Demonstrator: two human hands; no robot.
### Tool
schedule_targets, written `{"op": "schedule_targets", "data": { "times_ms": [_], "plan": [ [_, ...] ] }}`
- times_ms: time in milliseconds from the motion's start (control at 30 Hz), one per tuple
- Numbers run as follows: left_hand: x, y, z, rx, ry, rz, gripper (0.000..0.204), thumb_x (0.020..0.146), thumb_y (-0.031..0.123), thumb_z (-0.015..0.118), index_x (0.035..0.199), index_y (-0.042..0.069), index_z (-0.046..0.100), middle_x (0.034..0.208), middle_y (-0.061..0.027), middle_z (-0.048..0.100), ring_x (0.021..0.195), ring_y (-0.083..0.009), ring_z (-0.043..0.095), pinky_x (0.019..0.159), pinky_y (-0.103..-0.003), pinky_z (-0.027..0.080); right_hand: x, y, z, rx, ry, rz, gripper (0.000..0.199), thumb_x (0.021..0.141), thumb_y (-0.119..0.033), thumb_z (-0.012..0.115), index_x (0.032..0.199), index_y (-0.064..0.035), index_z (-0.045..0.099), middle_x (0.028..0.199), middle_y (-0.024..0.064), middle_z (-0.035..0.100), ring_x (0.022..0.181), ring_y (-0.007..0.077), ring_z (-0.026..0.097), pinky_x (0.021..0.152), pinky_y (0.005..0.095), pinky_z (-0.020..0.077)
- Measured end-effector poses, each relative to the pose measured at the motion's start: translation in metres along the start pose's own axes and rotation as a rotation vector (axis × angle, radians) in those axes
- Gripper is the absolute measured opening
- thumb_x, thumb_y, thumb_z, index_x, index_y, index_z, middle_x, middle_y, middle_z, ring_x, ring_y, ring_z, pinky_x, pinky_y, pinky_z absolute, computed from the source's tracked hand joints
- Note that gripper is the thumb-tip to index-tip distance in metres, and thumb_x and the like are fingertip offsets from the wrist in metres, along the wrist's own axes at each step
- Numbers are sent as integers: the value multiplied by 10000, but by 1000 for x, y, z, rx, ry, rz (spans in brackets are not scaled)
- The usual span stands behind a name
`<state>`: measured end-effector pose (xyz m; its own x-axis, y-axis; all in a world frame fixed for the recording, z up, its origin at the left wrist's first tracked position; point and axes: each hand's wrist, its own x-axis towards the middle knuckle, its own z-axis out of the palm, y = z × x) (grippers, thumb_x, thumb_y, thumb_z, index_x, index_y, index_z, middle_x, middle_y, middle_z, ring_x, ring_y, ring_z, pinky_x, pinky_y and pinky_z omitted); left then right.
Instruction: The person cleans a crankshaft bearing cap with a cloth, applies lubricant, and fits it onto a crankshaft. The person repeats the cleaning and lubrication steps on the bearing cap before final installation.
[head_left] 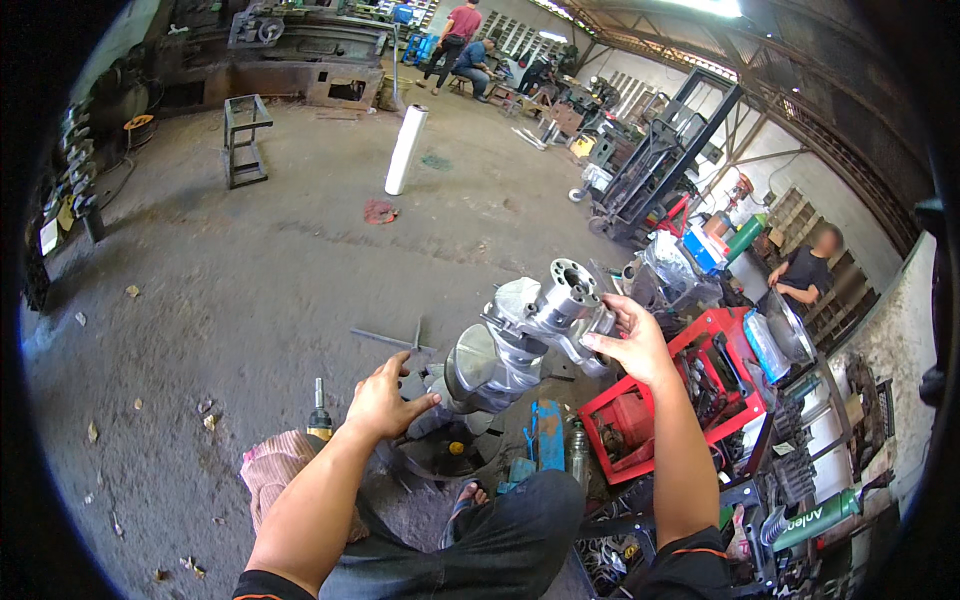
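Crankshaft (515,355) leans between the hands. Right hand (640,340) grasps near its flanged upper end; left hand (385,400), fingers spread, is beside the lower end, contact unclear. Step looks like steadying; turning it likely calls for a firmer left hold. Red rack (625,420) right of right hand.

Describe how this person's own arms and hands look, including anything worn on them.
The left hand and right hand wear no gloves. The left forearm and right forearm are uncovered, with no watch or wristband showing. At the lower edge, the left sleeve and right sleeve are black with thin orange trim; the rest is out of view.
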<state>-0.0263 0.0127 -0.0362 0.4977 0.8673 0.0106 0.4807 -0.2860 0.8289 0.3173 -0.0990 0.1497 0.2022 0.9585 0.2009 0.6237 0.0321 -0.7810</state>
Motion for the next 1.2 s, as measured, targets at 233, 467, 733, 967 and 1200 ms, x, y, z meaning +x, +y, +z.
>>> {"op": "schedule_targets", "data": {
  "times_ms": [233,467,733,967,1200],
  "plan": [
    [-3,1,2,-26,23,23,891,783,454,858,1463,36,462,1303,-207,658,1166,-357,665,1001,-453,526,-77,-19,6,1370,221,-5,856,869,-824,465,1294,-97,620,1216,189,673,1138,388,640,1008,537,494],
    [-9,8,11,11,-19,49,913,779,483,856,1457,18,457,1288,-214,664,1154,-346,675,982,-448,539,-111,-30,74,1746,-152,-188,956,821,-840,548,1412,-88,547,1435,213,529,1195,389,609,1027,536,472],
    [-41,16,15,16,-49,73,886,811,498,825,1463,25,458,1242,-223,683,1150,-360,674,995,-450,531,-105,20,165,1803,-399,-268,1095,820,-561,794,1575,-9,223,1601,212,347,1416,368,450,1179,517,364],
    [-66,25,4,-105,61,240,528,899,203,787,1344,5,582,1148,-160,737,1076,-262,713,969,-376,538,-144,22,199,1869,-352,-84,942,895,-250,781,1595,-9,198,1640,233,272,1531,351,266,1262,493,224],
    [-149,58,-64,-192,235,198,504,931,216,738,1328,-46,574,1071,-152,732,1025,-189,673,906,-321,520,-158,3,196,1988,-450,-174,725,908,-174,759,1524,-97,386,1628,251,282,1509,387,307,1247,525,253]
  ]
}}
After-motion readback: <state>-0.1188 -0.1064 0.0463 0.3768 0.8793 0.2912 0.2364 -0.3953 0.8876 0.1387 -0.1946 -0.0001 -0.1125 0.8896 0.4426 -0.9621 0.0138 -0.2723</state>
